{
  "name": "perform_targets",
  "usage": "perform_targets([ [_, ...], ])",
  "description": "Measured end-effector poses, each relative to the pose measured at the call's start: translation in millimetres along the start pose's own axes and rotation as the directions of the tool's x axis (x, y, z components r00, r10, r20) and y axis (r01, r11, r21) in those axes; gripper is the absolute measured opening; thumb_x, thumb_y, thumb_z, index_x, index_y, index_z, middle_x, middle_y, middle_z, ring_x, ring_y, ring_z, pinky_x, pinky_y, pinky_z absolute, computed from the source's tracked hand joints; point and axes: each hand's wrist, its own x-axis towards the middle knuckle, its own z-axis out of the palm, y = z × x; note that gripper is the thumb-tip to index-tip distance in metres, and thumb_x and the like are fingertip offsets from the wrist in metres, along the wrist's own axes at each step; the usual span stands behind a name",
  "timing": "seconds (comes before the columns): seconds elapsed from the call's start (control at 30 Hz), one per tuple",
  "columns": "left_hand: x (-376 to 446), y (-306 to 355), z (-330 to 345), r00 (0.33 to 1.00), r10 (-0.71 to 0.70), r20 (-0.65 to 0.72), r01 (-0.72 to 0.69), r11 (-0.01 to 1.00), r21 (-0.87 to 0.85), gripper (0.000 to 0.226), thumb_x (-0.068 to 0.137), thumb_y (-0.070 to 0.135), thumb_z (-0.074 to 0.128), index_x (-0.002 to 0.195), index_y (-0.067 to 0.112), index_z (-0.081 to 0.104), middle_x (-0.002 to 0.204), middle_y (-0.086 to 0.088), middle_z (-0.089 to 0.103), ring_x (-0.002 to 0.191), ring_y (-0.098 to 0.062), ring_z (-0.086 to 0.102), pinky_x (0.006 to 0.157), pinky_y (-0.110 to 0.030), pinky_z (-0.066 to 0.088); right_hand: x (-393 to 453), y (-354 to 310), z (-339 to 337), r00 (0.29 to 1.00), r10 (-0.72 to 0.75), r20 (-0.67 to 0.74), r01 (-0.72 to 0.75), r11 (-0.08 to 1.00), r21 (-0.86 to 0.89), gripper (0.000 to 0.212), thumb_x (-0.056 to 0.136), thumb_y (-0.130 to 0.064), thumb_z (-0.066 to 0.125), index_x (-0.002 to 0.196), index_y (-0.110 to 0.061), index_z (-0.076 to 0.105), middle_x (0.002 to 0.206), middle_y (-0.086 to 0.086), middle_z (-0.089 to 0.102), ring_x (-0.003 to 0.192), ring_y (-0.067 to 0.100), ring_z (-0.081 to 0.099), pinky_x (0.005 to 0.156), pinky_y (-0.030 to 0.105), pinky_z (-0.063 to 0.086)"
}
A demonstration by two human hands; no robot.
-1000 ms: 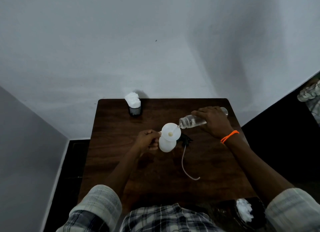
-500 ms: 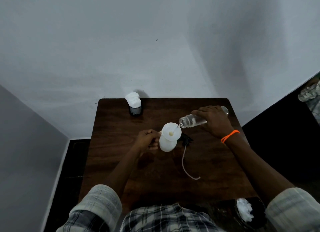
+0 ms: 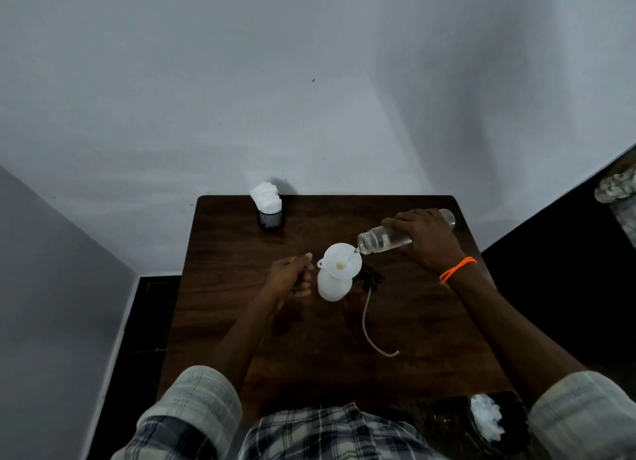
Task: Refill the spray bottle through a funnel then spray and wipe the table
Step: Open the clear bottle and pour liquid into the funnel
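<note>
A white spray bottle (image 3: 332, 287) stands mid-table with a white funnel (image 3: 342, 261) in its neck. My right hand (image 3: 426, 242) grips a clear water bottle (image 3: 382, 241), tipped almost level, and a thin stream runs from its mouth into the funnel. My left hand (image 3: 292, 277) sits curled just left of the spray bottle, a small gap from the funnel's tab; whether something small and dark is in it I cannot tell. The black spray head (image 3: 370, 279) lies right of the bottle, its pale tube (image 3: 366, 322) trailing toward me.
A black mesh cup of white tissues (image 3: 271, 215) stands at the far left of the dark wooden table (image 3: 430, 339). A dark bin holding white wadded tissue (image 3: 485, 421) is at the near right corner. The wall runs along the table's far edge.
My left hand has come off the funnel's tab, leaving a small gap. The right hand keeps pouring in much the same pose.
</note>
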Motion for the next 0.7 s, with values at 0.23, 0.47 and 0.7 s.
perform_targets([
  [0.23, 5, 7, -5, 0.976, 0.009, -0.22, -0.008, 1.0, 0.003, 0.038, 0.095, 0.034, 0.059, 0.081, 0.001, 0.073, 0.059, -0.01, 0.063, 0.051, -0.019, 0.053, 0.048, -0.027, 0.038, 2, 1, 3, 1.0, -0.001, -0.018, 0.001, 1.0, -0.017, 0.052, 0.073, -0.028, 0.069, 0.125, -0.025, 0.069, 0.116, 0.0, 0.072, 0.104, 0.03, 0.066, 0.091, 0.046, 0.044],
  [0.47, 4, 17, -11, 0.963, 0.059, -0.263, -0.051, 0.998, 0.036, 0.031, 0.093, 0.035, 0.063, 0.104, 0.007, 0.071, 0.081, -0.013, 0.071, 0.06, -0.02, 0.056, 0.051, -0.029, 0.045, 3, 2, 15, 0.998, 0.068, 0.012, -0.069, 0.983, 0.171, 0.056, 0.075, -0.032, 0.079, 0.13, -0.028, 0.066, 0.12, -0.005, 0.072, 0.104, 0.023, 0.07, 0.089, 0.037, 0.051],
  [0.7, 7, 47, 0, 0.915, 0.267, -0.303, -0.268, 0.963, 0.039, 0.08, 0.06, 0.06, 0.091, 0.115, 0.007, 0.067, 0.09, -0.005, 0.074, 0.076, -0.019, 0.073, 0.068, -0.034, 0.061, 10, -4, 18, 0.956, 0.272, -0.11, -0.184, 0.848, 0.498, 0.068, 0.066, -0.026, 0.093, 0.129, -0.019, 0.067, 0.115, 0.005, 0.074, 0.1, 0.023, 0.072, 0.088, 0.039, 0.057],
])
